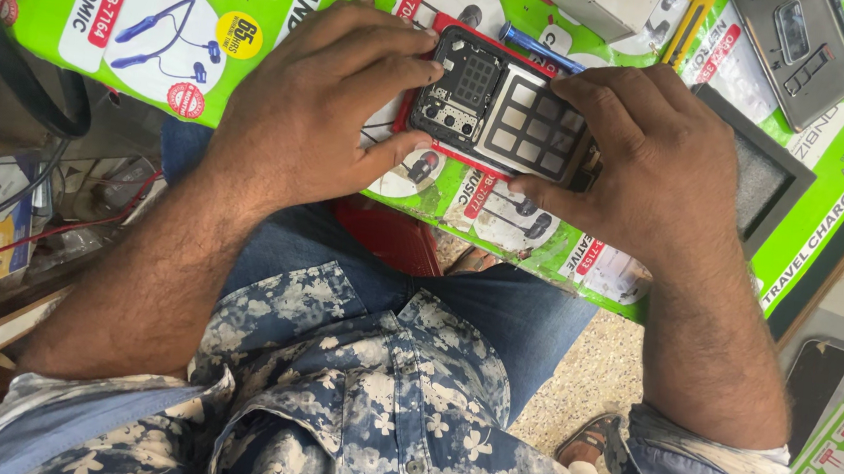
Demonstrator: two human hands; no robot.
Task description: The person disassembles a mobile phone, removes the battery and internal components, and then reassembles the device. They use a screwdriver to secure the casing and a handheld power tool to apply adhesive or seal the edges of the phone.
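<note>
While opened phone (497,113) lies in red case (424,87) (back off), left hand (317,108), right hand (629,153) grip it.

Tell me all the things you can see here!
phone with its back off: one, black inside with a red edge, on the green board between both hands
green board: one, bright green with earphone pictures, across the lap
blue tool: one, blue, just above the phone
yellow tool: one, yellow and black, top right
grey phone case: one, grey, top right corner
dark tray: one, black, right of the hands
cables: several, black and red, left side
left hand: one, on the phone's left end
right hand: one, on the phone's right end
</note>
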